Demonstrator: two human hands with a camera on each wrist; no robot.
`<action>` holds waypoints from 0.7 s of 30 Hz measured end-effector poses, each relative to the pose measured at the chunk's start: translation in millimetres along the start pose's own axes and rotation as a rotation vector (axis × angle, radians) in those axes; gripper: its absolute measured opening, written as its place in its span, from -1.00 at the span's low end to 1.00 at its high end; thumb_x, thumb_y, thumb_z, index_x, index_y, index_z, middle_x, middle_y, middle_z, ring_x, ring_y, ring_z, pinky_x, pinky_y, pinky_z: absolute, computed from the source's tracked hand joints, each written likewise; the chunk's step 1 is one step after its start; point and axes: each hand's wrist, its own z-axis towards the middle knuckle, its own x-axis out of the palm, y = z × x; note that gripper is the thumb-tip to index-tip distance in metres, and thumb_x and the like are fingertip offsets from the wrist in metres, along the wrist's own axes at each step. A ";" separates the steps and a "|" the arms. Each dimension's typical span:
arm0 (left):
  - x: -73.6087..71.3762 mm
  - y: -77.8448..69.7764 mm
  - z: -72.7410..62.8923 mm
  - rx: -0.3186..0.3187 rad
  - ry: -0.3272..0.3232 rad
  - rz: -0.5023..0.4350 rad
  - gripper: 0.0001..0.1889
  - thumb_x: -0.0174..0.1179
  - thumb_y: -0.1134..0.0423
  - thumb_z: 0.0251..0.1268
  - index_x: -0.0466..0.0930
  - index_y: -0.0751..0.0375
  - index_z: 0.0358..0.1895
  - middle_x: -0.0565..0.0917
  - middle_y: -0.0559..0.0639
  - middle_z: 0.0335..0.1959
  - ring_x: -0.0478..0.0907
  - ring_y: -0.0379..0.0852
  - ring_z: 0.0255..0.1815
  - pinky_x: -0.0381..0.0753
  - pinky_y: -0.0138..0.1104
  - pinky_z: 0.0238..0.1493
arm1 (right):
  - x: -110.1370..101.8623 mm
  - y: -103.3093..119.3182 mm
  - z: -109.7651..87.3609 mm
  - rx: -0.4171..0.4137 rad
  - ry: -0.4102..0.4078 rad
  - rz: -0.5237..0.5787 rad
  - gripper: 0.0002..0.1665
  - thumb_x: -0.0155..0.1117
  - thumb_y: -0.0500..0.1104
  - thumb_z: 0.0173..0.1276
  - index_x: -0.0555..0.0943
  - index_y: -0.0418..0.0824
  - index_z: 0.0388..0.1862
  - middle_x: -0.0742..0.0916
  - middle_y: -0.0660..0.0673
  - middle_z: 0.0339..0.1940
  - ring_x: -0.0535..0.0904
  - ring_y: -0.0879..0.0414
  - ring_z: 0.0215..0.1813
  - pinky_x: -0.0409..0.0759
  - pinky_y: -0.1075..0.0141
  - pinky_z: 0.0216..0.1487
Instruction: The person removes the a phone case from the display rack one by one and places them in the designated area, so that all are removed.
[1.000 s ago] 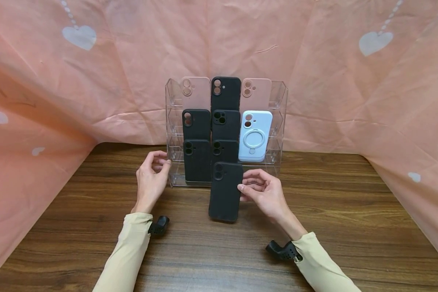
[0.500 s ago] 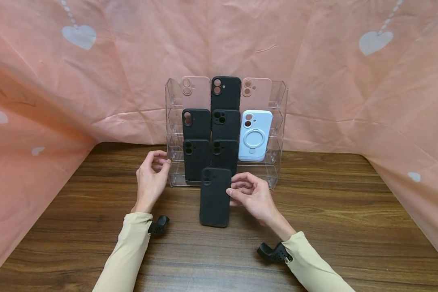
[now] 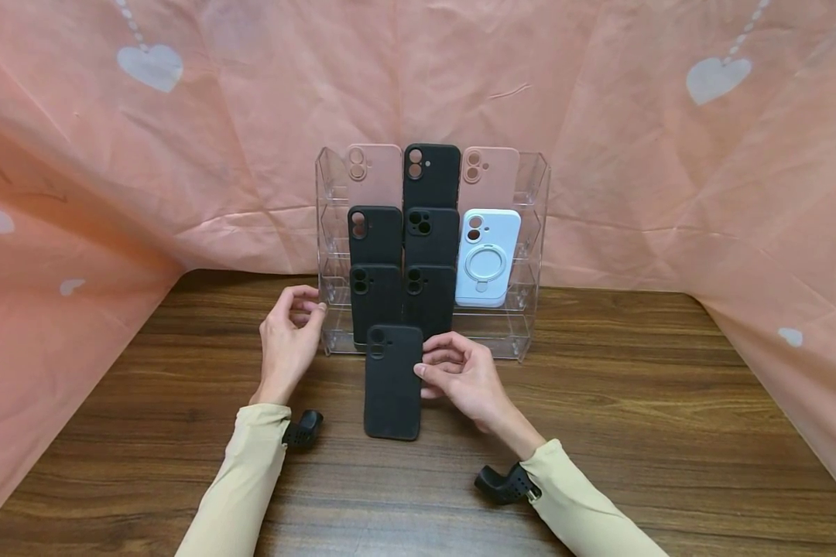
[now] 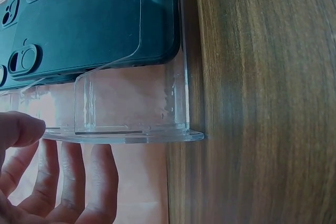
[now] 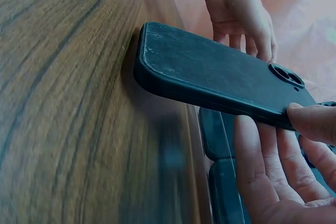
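You pinch a black phone case (image 3: 393, 387) in your right hand (image 3: 465, 381), on the near side of the clear tiered rack (image 3: 488, 328) your left hand (image 3: 289, 334) grips; positioning seems the step, steadiness the next move's need.

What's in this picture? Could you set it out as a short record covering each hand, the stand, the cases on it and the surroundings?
Right hand: holds a black phone case
Left hand: at the left edge of the clear rack
Visible on rack: five black cases, two pink cases, one white case with a ring
Table: brown, wood-grained
Backdrop: pink, white hearts
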 end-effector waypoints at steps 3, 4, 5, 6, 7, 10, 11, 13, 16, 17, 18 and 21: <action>-0.1 -0.1 0.0 0.002 0.002 -0.001 -0.79 0.27 0.28 0.36 0.65 0.13 0.02 0.74 0.11 -0.24 0.68 -0.04 -0.28 0.44 -0.60 -0.29 | 3.9 -0.6 0.9 0.005 0.005 0.008 -0.61 0.39 -0.46 0.27 0.54 -0.43 0.06 0.75 -0.09 -0.27 0.73 0.20 -0.32 0.80 0.09 -0.30; -0.1 0.0 0.1 0.003 0.003 -0.002 -0.79 0.27 0.28 0.36 0.65 0.13 0.02 0.74 0.11 -0.24 0.68 -0.04 -0.28 0.44 -0.60 -0.29 | 5.2 -0.9 1.1 0.007 0.005 0.010 -0.61 0.39 -0.46 0.27 0.55 -0.42 0.06 0.75 -0.10 -0.27 0.73 0.20 -0.32 0.80 0.10 -0.30; -0.1 0.0 0.2 0.004 0.003 -0.003 -0.78 0.27 0.28 0.36 0.64 0.14 0.03 0.74 0.11 -0.24 0.68 -0.03 -0.27 0.45 -0.60 -0.29 | 6.4 -1.2 1.4 0.009 0.004 0.012 -0.61 0.39 -0.46 0.27 0.55 -0.41 0.06 0.75 -0.11 -0.26 0.73 0.19 -0.31 0.80 0.11 -0.30; 0.0 0.1 0.2 0.004 0.004 -0.003 -0.78 0.27 0.28 0.36 0.64 0.14 0.03 0.74 0.11 -0.24 0.68 -0.03 -0.27 0.45 -0.60 -0.28 | 7.7 -1.5 1.7 0.008 0.004 0.011 -0.62 0.39 -0.46 0.27 0.55 -0.41 0.06 0.75 -0.12 -0.26 0.73 0.19 -0.31 0.80 0.13 -0.31; -0.1 0.2 0.3 0.004 0.004 -0.003 -0.78 0.27 0.28 0.36 0.64 0.13 0.03 0.74 0.11 -0.24 0.68 -0.03 -0.27 0.44 -0.60 -0.28 | 8.8 -2.1 2.1 0.010 0.004 0.008 -0.62 0.39 -0.46 0.27 0.55 -0.40 0.06 0.75 -0.14 -0.25 0.73 0.18 -0.31 0.80 0.13 -0.31; 0.0 0.2 0.4 0.002 0.005 -0.002 -0.78 0.27 0.28 0.37 0.64 0.13 0.03 0.74 0.11 -0.23 0.68 -0.03 -0.27 0.45 -0.60 -0.26 | 12.2 -3.7 2.8 0.009 0.002 -0.011 -0.62 0.40 -0.45 0.27 0.56 -0.40 0.06 0.75 -0.20 -0.22 0.73 0.18 -0.32 0.80 0.13 -0.30; 0.0 0.2 0.4 0.001 0.005 -0.003 -0.78 0.27 0.27 0.36 0.64 0.13 0.03 0.74 0.11 -0.23 0.68 -0.03 -0.26 0.45 -0.60 -0.26 | 13.3 -4.3 3.2 0.012 0.002 -0.019 -0.62 0.40 -0.45 0.28 0.56 -0.39 0.06 0.75 -0.21 -0.22 0.73 0.18 -0.32 0.80 0.13 -0.30; 0.1 0.0 0.5 -0.002 0.006 -0.003 -0.78 0.27 0.27 0.36 0.65 0.13 0.03 0.74 0.11 -0.23 0.68 -0.04 -0.27 0.45 -0.60 -0.26 | 15.5 -5.3 3.8 0.016 -0.002 -0.033 -0.61 0.41 -0.44 0.27 0.57 -0.37 0.07 0.75 -0.24 -0.20 0.73 0.18 -0.32 0.80 0.12 -0.29; 0.0 -0.2 0.7 -0.004 0.007 -0.003 -0.78 0.27 0.27 0.36 0.65 0.13 0.03 0.74 0.11 -0.24 0.67 -0.05 -0.27 0.45 -0.59 -0.25 | 18.3 -6.2 4.4 0.013 -0.013 -0.042 -0.60 0.41 -0.45 0.26 0.58 -0.34 0.08 0.76 -0.27 -0.19 0.73 0.17 -0.32 0.80 0.10 -0.29; 0.0 -0.2 0.7 -0.004 0.006 -0.002 -0.78 0.27 0.27 0.36 0.65 0.13 0.03 0.74 0.11 -0.24 0.67 -0.05 -0.27 0.45 -0.59 -0.25 | 19.2 -6.9 4.8 0.013 -0.017 -0.046 -0.58 0.42 -0.45 0.25 0.58 -0.32 0.08 0.75 -0.27 -0.19 0.74 0.16 -0.32 0.80 0.09 -0.29; -0.1 -0.3 0.6 -0.003 0.006 -0.002 -0.78 0.27 0.27 0.37 0.65 0.13 0.03 0.74 0.11 -0.24 0.67 -0.06 -0.27 0.45 -0.59 -0.24 | 19.8 -7.6 4.9 0.005 -0.021 -0.049 -0.57 0.41 -0.46 0.25 0.57 -0.32 0.09 0.75 -0.28 -0.19 0.74 0.15 -0.32 0.80 0.08 -0.30; -0.2 -0.4 0.3 -0.003 0.007 -0.002 -0.78 0.27 0.28 0.37 0.64 0.13 0.03 0.74 0.11 -0.24 0.67 -0.06 -0.27 0.45 -0.60 -0.24 | 21.2 -9.3 4.4 0.003 -0.026 -0.059 -0.55 0.41 -0.47 0.25 0.57 -0.28 0.11 0.75 -0.27 -0.20 0.74 0.13 -0.31 0.80 0.06 -0.30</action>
